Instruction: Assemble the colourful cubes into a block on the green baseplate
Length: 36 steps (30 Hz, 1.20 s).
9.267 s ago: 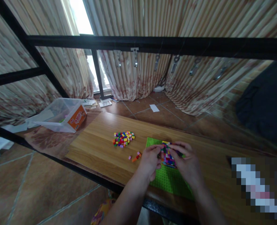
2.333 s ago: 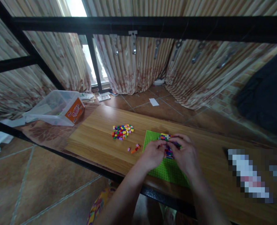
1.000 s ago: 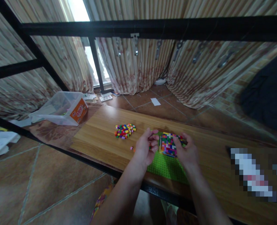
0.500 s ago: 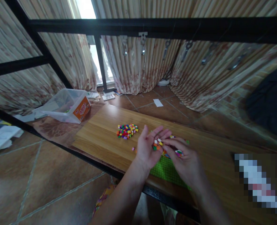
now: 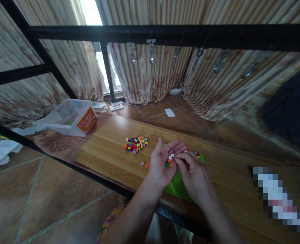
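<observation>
The green studded plastic baseplate [image 5: 176, 188] lies on the brown wood-grain tabletop [image 5: 104, 149], and both hands are above it. The person's left hand [image 5: 161, 166] is over the left part of the baseplate, with the palm turned up. Its fingers are released and extended, and in the palm rests a small group of plastic toy bricks [image 5: 169, 162], among them white, orange and green ones. The person's right hand [image 5: 196, 174] is over the right part of the baseplate; the tips of its thumb and forefinger come together just beside these bricks. One cannot tell if they grasp a brick. On the baseplate sits a multicoloured block of joined bricks [image 5: 197, 154], mostly hidden behind the hands.

To the left of the baseplate, one pink brick [image 5: 143, 163] and one orange brick [image 5: 147, 165] lie near each other. Farther to the left of the baseplate is a loose pile of mixed-colour bricks [image 5: 137, 144].
</observation>
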Tool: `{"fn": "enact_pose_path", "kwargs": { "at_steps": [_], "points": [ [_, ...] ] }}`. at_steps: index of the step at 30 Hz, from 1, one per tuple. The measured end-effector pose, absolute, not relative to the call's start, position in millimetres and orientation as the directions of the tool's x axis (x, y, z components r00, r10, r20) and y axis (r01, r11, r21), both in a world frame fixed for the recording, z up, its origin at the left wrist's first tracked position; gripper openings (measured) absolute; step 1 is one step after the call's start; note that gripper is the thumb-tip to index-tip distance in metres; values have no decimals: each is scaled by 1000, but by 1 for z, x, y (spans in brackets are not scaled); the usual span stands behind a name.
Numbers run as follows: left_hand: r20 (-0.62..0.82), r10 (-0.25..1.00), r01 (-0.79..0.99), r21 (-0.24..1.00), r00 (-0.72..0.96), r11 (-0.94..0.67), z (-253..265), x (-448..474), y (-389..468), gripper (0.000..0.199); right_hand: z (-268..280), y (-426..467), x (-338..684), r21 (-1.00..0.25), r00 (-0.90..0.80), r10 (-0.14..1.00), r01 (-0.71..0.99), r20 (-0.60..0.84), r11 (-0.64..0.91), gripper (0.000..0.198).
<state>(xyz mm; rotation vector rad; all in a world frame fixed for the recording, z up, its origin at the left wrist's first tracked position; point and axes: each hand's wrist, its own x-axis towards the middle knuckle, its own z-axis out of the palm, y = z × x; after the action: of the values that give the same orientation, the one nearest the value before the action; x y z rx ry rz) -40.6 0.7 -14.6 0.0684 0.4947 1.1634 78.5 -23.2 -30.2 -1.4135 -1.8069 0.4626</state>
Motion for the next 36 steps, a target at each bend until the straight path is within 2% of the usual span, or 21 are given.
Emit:
{"fn": "enact_pose_path", "kwargs": {
  "at_steps": [4, 7, 10, 13, 15, 17, 22, 26, 32, 36],
  "points": [
    [-473, 841, -822, 346, 263, 452, -19, -43, 4, 35, -31, -19, 100, -761, 113, 944, 625, 309, 174, 27],
    [-552, 811, -744, 456, 195, 489, -23, -44, 4, 16, -32, -15, 119, -810, 226, 936, 579, 270, 94, 27],
    [-507, 842, -587, 630, 183, 507, -26, -41, 3, 9, -35, -13, 125, -819, 204, 942, 562, 268, 112, 25],
    [-436, 897, -376, 820, 76, 431, -33, -34, 2, 10, -43, -10, 119, -777, 110, 943, 601, 315, 189, 24],
    [-358, 934, -231, 907, 14, 351, -41, -28, 2, 13, -50, -8, 113, -737, 62, 936, 636, 346, 229, 26],
    [-285, 958, -109, 952, 30, 286, -49, -25, 3, 20, -58, -5, 108, -698, 50, 933, 678, 357, 230, 31],
    [-137, 984, 137, 983, 114, 121, -55, -26, 0, 34, -69, -1, 102, -601, 55, 926, 775, 373, 196, 45],
    [-106, 979, 262, 963, 171, 59, -47, -28, -4, 40, -72, -1, 100, -561, 40, 908, 797, 417, 222, 44],
    [-85, 981, 334, 942, 174, 22, -44, -27, -6, 42, -73, -1, 101, -560, 61, 902, 801, 427, 210, 39],
    [-97, 983, 344, 938, 153, 39, -45, -26, -6, 42, -68, -1, 106, -614, 76, 910, 761, 408, 212, 36]
  ]
}}
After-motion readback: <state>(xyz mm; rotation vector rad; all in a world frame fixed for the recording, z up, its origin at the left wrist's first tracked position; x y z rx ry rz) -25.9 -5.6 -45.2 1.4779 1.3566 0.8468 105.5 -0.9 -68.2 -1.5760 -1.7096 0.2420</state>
